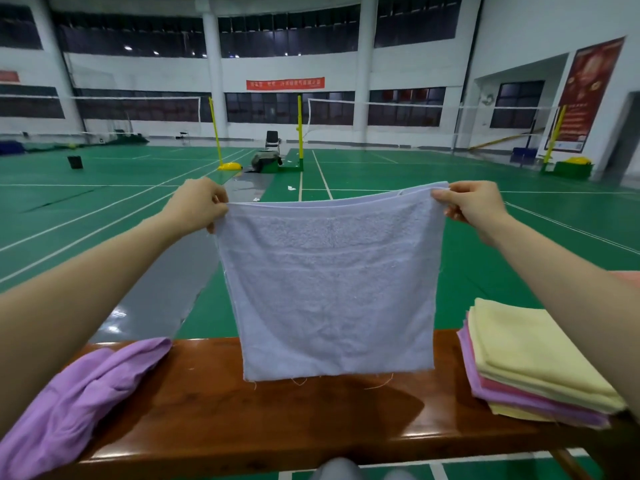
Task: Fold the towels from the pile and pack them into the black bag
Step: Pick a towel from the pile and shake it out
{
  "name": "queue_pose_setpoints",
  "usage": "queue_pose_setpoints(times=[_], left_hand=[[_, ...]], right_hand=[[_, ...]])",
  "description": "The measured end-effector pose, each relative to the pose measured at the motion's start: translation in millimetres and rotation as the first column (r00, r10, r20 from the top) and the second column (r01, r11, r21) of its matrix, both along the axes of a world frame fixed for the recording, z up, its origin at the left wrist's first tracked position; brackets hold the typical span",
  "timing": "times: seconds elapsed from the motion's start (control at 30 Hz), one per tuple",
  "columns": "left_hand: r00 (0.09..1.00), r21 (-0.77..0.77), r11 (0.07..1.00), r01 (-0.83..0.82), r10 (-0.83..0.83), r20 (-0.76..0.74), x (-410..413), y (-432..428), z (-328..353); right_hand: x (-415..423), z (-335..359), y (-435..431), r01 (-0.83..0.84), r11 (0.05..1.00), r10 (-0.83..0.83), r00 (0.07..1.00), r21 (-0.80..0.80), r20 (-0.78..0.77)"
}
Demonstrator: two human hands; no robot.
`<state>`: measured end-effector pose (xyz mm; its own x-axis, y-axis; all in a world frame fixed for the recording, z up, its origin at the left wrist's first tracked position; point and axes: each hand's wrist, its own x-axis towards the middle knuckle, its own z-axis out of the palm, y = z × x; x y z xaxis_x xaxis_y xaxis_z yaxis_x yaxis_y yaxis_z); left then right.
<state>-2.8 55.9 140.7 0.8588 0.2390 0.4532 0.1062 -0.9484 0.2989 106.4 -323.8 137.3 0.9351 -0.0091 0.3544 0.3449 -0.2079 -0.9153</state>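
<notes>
Held towel: a pale lavender terry towel [329, 289], square in outline, hangs flat in mid-air at the centre of the view; woven bands cross its upper half, loose threads trail from its bottom hem, which hangs just over the counter [277, 417].
Left hand: the left hand [199, 206] pinches the towel's top corner at 10 o'clock, fingers curled round the edge.
Right hand: the right hand [474, 204] pinches the opposite top corner at 2 o'clock; a second layer of cloth shows behind the top edge there.
Counter: glossy reddish-brown wood, long and narrow, running across the lower view.
Unfolded cloth: a crumpled purple towel [79, 407] lies on the counter at 8 o'clock, partly behind the left forearm and cut off by the picture edge.
Folded stack: at 4 o'clock, a neat stack of folded towels [533, 368], yellow on top, then pink, purple and yellow layers; its far side is hidden by the right forearm.
Black bag: cannot be made out.
Floor: green court floor [398, 209] with white lines.
</notes>
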Motion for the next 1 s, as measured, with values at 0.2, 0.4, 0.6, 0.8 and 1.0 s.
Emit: queue_pose_setpoints(times=[0.2,0.4,0.6,0.8,1.0], left_hand=[[0.992,-0.39,0.913,0.12,-0.101,0.069,17.2,-13.8,6.9],[0.982,-0.28,0.948,0.151,-0.111,0.153,34.4,-19.6,2.7],[0.963,-0.228,0.961,0.158,-0.099,0.251,21.7,-18.4,-11.6],[0.97,-0.223,0.947,0.229,-0.241,-0.027,-41.9,-8.7,-108.3],[0.764,-0.297,0.927,0.229,-0.361,-0.536,-85.5,-0.4,-192.9]], right_hand=[[20.9,-12.6,-0.8,-0.022,0.983,0.05,0.987,0.181,-0.151],[41.9,-24.6,-7.1,-0.048,0.955,0.115,0.97,0.294,-0.215],[31.1,-42.9,-11.8,-0.129,0.94,0.184,0.971,0.316,-0.151],[-19.7,-111.0,-37.8,-0.255,0.955,0.295,0.868,0.151,-0.399],[-75.5,-173.9,-65.4,-0.498,0.853,0.223,0.618,-0.156,-0.753]])
